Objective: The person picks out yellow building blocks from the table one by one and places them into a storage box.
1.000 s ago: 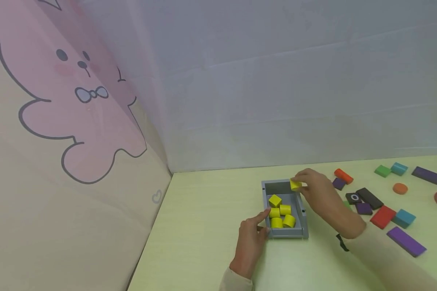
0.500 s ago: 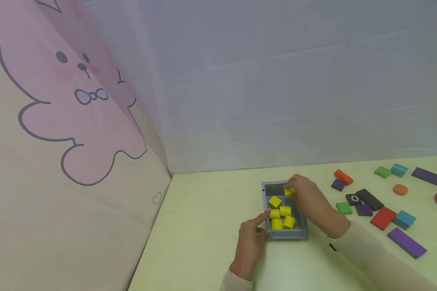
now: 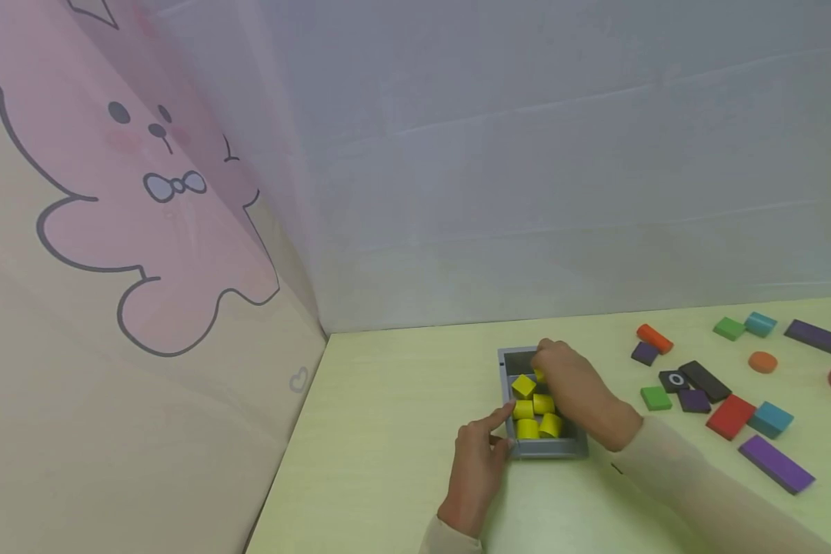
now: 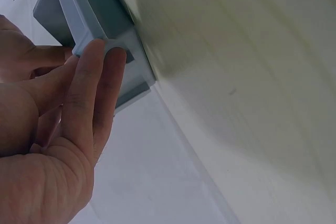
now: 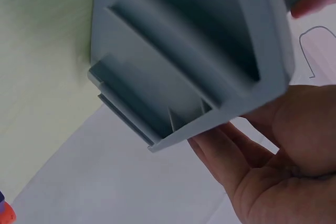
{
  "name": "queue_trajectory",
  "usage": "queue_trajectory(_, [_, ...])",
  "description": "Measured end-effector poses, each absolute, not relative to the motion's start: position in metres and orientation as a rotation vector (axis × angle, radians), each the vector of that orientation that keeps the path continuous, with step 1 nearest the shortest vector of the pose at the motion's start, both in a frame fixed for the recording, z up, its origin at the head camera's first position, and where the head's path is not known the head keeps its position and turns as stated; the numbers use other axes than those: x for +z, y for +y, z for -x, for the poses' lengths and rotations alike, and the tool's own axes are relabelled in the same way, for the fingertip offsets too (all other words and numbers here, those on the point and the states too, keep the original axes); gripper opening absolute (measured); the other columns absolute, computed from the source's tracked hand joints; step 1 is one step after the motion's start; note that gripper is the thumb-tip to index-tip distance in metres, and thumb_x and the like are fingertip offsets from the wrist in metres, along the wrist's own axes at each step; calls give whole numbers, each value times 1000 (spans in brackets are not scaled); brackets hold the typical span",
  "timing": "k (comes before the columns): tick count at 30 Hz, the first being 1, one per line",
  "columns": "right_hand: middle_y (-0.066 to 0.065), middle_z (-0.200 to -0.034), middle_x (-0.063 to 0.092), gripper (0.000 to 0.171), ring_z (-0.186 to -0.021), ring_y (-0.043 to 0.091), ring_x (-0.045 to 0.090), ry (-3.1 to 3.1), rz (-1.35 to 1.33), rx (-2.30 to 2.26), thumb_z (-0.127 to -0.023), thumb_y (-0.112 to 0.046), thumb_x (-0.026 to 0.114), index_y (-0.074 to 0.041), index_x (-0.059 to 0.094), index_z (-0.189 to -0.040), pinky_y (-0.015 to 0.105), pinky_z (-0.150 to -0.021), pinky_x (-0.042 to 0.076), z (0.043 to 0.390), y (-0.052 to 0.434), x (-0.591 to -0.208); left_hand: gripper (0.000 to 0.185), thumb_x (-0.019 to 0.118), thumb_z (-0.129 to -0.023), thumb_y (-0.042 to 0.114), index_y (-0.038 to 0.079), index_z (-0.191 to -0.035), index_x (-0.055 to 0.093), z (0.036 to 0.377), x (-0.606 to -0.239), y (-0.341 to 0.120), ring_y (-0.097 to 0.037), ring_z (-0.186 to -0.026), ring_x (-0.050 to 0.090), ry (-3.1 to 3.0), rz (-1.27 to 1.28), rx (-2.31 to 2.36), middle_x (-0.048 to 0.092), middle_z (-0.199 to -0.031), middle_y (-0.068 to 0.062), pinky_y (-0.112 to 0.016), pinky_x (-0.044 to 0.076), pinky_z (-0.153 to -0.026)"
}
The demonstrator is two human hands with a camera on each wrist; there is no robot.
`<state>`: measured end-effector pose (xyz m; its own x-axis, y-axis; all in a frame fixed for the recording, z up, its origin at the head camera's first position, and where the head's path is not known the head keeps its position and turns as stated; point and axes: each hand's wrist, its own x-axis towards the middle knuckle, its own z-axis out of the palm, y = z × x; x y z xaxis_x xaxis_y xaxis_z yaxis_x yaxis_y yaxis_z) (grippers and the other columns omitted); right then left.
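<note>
- The left hand (image 3: 474, 462) lies nearest on the pale green table (image 3: 388, 431), its forefinger stretched out to touch the near left corner of the grey box (image 3: 576, 446); the left wrist view shows straight fingers (image 4: 97, 85) laid flat against the box's outer wall (image 4: 86, 11), holding nothing.
- The grey box stands on the table just past that hand, with yellow blocks (image 3: 536, 415) clustered inside, some round and one square-faced.
- The right hand (image 3: 571, 385) reaches over the box from the right, its fingertips down in the far half, where a yellow block (image 3: 538, 375) peeks out beneath them; whether the fingers pinch that block or merely rest on it cannot be told.
- In the right wrist view the box's wall (image 5: 173, 61) fills the picture and the fingers (image 5: 226, 156) curve beside it.
- To the right, well apart from the box, loose coloured blocks (image 3: 727, 412) lie scattered: green, purple, black, red, teal and orange.
- Farthest off, a pink cartoon bear (image 3: 131, 185) is printed on the left wall panel.
</note>
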<state>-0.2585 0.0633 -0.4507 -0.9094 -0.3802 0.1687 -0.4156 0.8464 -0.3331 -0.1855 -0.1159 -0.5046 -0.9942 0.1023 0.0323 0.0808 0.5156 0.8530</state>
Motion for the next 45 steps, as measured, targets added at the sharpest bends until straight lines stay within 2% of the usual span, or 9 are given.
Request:
queue_trajectory(14, [13,-96,67,19,-89,27,62,-2978,-610,499,-84,14,80,5,78,-101,42,-86,61,260,56,-458,61,71,-90,-16,16,-141,70,187,-504,-116,-10,-86,75,2710,-153,1525,64,-145,-16,-19,53,-63])
queue_trajectory(25, [13,-89,62,13,-80,25,55,-2956,-608,439,-86,13,79,3,71,-89,41,-78,61,261,50,-461,62,72,-89,-16,18,-140,70,188,-503,-115,-11,-86,75,2741,-171,1516,65,-144,-18,-19,53,-63])
queue_trajectory(36, [17,-93,64,22,-82,26,60,-3024,-601,334,-82,8,86,4,70,-97,43,-83,63,260,46,-469,62,72,-88,-17,17,-140,70,187,-505,-114,-10,-86,75,2732,-156,1509,65,-144,-17,-19,54,-64])
queue_trajectory(45, [15,-89,64,18,-78,24,56,-2998,-617,387,-85,8,84,3,69,-94,42,-79,61,261,45,-477,61,72,-89,-17,16,-140,70,187,-504,-114,-8,-85,74,2720,-149,1512,65,-144,-15,-19,52,-62])
